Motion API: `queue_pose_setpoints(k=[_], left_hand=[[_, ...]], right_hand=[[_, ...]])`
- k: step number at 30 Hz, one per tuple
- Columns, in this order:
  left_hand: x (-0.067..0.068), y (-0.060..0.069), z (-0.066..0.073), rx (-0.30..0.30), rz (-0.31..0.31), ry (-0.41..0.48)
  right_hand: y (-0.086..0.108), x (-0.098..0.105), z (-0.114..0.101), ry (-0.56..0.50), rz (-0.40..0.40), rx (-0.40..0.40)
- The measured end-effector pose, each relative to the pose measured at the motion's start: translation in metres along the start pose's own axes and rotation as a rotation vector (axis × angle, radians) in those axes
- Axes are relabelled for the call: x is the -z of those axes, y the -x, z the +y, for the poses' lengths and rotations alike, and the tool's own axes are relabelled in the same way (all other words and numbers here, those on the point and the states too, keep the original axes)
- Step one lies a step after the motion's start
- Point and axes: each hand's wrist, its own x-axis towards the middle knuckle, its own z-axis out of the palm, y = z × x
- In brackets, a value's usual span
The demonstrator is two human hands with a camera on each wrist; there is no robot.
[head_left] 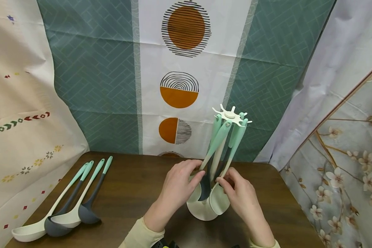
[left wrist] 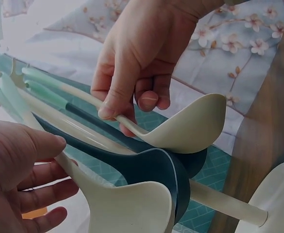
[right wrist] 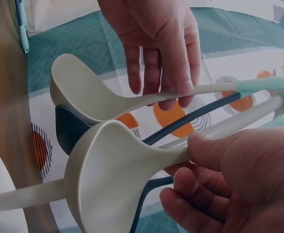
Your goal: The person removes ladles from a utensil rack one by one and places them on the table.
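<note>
A cream stand with a hooked top (head_left: 229, 115) holds cream and dark grey ladles with mint-green handle ends, hung bowls down around its pole. My left hand (head_left: 179, 182) pinches the lower handle of the left cream ladle (left wrist: 130, 206) between thumb and fingers. On the other side, my right hand (head_left: 244, 197) pinches the handle of another cream ladle (head_left: 219, 199) just above its bowl. Between them hangs a dark grey ladle (head_left: 205, 186), with a second dark one (left wrist: 197, 162) partly hidden behind the right cream bowl.
Several more ladles (head_left: 72, 206), cream and dark grey, lie side by side at the left of the brown wooden table (head_left: 133, 193). The stand's round base (head_left: 201, 214) rests on the table. Patterned cloths (head_left: 90, 69) hang behind and at both sides.
</note>
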Motion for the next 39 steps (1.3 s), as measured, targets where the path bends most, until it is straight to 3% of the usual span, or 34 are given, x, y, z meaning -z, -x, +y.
queue_pose_setpoints(k=[8, 25, 39], left_hand=[[-0.001, 0.000, 0.000, -0.011, 0.019, -0.018], [0.009, 0.004, 0.000, -0.017, -0.012, 0.007], [0.013, 0.005, 0.002, -0.039, -0.008, -0.009]], right_hand=[[0.001, 0.001, 0.001, -0.001, 0.007, 0.017], [0.002, 0.003, -0.001, -0.003, -0.017, -0.028], [0.002, 0.003, -0.001, -0.007, -0.015, -0.009]])
